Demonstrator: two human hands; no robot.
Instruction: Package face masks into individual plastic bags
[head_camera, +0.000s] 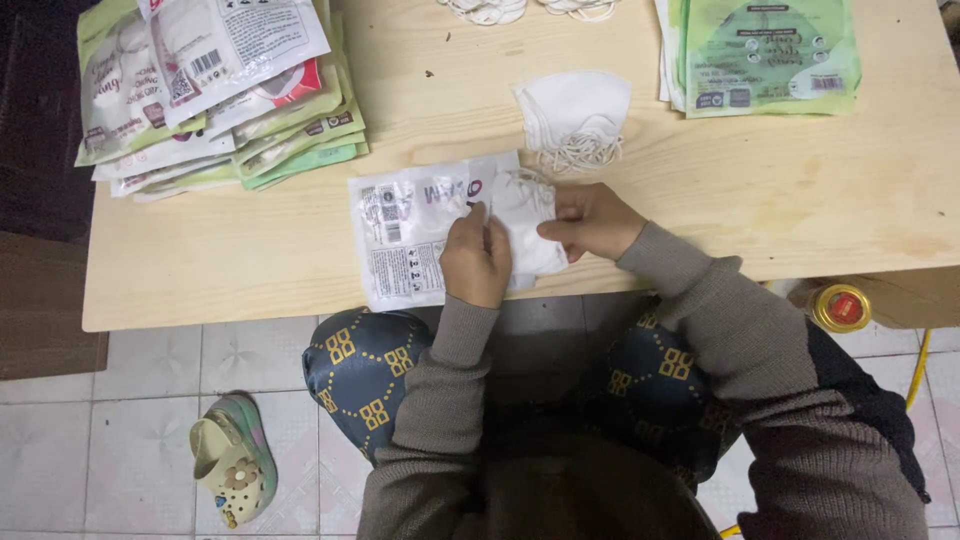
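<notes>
The desk was pale, matt wood with visible grain. The pouch was glossy clear plastic; the masks looked like soft white cloth. The floor tiles were smooth and faintly shiny.

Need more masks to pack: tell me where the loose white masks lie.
In the head view, the loose white masks lie on the wooden table, just beyond the right hand and the clear packet, left of the green packet stack.
</notes>
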